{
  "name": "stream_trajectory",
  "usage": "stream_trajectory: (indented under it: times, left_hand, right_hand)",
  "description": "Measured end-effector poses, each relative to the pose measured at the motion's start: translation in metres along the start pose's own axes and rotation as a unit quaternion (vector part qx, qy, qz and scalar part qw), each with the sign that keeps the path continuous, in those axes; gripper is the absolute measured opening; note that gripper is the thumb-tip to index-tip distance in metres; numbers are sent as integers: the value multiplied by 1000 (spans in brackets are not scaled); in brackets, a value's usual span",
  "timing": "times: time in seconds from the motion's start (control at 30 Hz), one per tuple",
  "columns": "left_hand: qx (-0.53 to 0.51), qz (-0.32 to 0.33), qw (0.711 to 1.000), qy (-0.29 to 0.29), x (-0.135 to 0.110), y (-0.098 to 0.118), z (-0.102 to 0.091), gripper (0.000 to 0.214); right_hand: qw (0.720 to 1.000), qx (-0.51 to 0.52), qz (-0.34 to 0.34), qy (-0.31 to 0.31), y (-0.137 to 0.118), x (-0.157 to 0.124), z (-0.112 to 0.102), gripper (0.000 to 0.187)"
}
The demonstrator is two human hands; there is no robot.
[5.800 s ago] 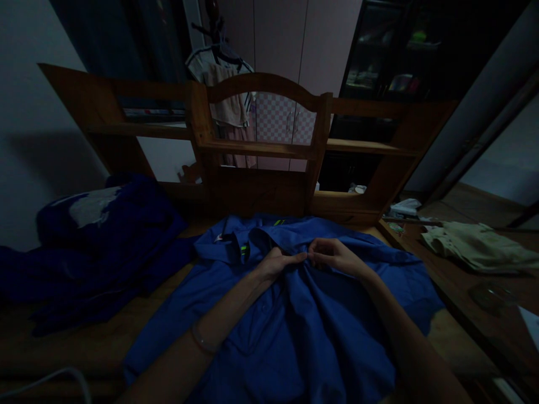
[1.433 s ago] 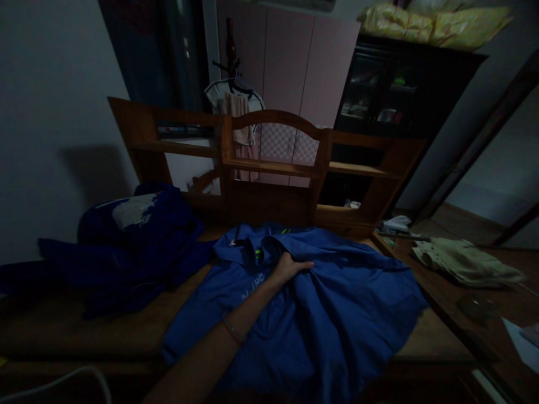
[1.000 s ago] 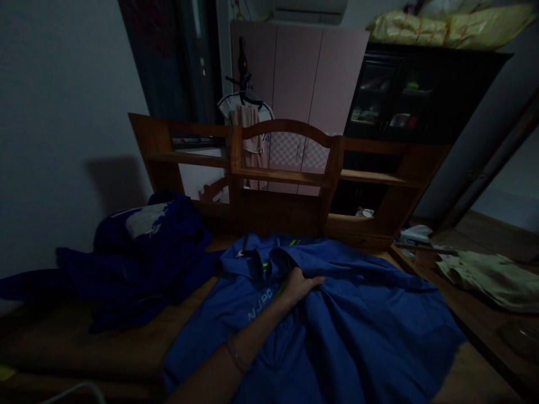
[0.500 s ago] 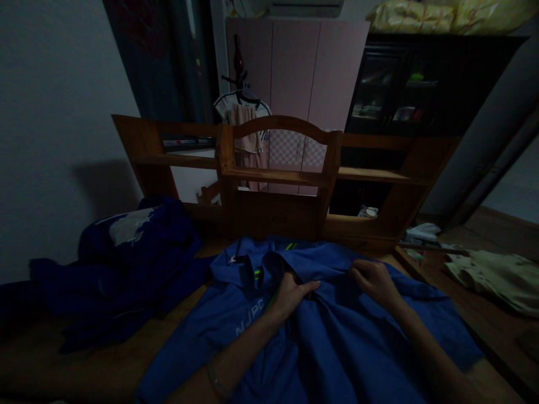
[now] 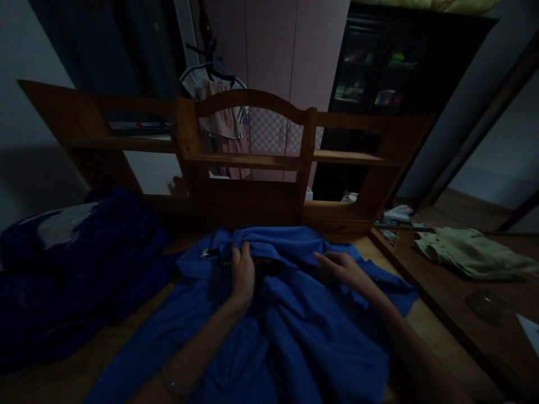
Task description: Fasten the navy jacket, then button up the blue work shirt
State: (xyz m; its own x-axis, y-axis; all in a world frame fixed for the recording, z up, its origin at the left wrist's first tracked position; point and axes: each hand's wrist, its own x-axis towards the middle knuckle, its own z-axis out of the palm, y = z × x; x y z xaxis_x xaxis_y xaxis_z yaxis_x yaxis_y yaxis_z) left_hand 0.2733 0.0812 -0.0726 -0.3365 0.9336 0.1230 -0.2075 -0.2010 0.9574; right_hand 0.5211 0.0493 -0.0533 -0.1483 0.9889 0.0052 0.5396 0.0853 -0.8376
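Note:
A blue work shirt (image 5: 295,331) lies spread over the wooden surface, its collar toward the far side. My left hand (image 5: 243,276) grips the shirt's edge close to the collar, its thumb side up. Over the shirt's right part, my right hand (image 5: 345,272) is closed, fingers bent against the cloth; the fold under its fingertips is partly hidden. Between the two hands the cloth gapes, with a dark opening below the raised edge. A thin bracelet (image 5: 172,381) circles my left wrist.
A dark blue garment (image 5: 122,247) is heaped at left. Behind the shirt stands a wooden shelf unit (image 5: 248,163). To the right, past a raised wooden edge (image 5: 396,258), lie a folded pale cloth (image 5: 471,252) and a glass-like object (image 5: 488,306). Clothes (image 5: 221,106) hang behind.
My left hand has moved left to the collar and turned upright, lifting the edge. The right hand has shifted slightly left with the cloth. The camera view has tilted down and turned right.

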Motion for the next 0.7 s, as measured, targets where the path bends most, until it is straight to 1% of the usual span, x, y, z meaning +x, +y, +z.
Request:
stream_trajectory:
  times: [0.07, 0.1, 0.17, 0.23, 0.27, 0.3, 0.37, 0.4, 0.47, 0.53, 0.63, 0.7]
  left_hand:
    - [-54, -52, 996, -42, -1, -3, 1, 32]
    - [-74, -69, 993, -62, -3, -4, 2, 34]
    - [-94, -86, 988, -90, -7, -4, 5, 39]
    - [-94, -105, 984, -105, -12, -2, 7, 44]
    - [-89, -115, 983, -110, -13, 0, 7, 47]
    - [-83, -119, 982, -118, -15, 2, 8, 49]
    - [-63, -106, 981, -149, -18, 7, 9, 49]
    - [-50, -87, 981, -168, -19, 9, 10, 48]
    - [-7, -48, 979, -200, -21, 13, 12, 46]
    - [43, -35, 973, -222, -23, 14, 13, 43]
    - [87, -44, 963, -252, -24, 9, 14, 39]
    - [97, -41, 962, -251, -23, 2, 13, 38]
  right_hand:
    - [995, 59, 43, -69, -3, -2, 7, 56]
    - [991, 82, 52, -90, -6, -3, 11, 58]
    - [983, 125, 63, -115, -11, -6, 19, 56]
    - [973, 181, 64, -127, -14, -9, 27, 48]
    - [967, 216, 60, -122, -16, -9, 31, 45]
    - [961, 251, 51, -108, -17, -9, 34, 47]
    - [950, 305, 24, -70, -18, -9, 37, 66]
    - [946, 321, 9, -54, -19, -8, 38, 75]
    - [944, 327, -21, -39, -21, -8, 38, 82]
    - [948, 311, -51, -39, -23, -8, 36, 82]
    - [961, 264, -84, -27, -26, -9, 33, 74]
    - [966, 239, -98, -23, -27, -10, 32, 66]
